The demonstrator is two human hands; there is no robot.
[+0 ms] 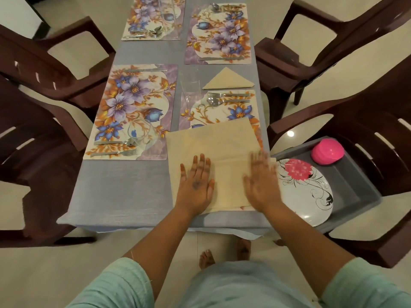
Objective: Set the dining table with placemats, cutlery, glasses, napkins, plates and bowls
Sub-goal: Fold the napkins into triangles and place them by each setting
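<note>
Here the table [124,187] is carrying four mats; the napkin [213,152] is lying over the near right mat [241,112], both flat hands, left hand [195,185] and right hand [261,178], pressing it. Sliding it forward is risking nudging the glass [191,94].

Four floral placemats [131,112], two beige napkins [213,161], four brown chairs [311,45], one flowered plate [304,192], two hands [195,185]

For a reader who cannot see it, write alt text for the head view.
Both hands, left hand and right hand, press flat on a beige napkin at the table's near end, beside floral placemats with cutlery.
</note>
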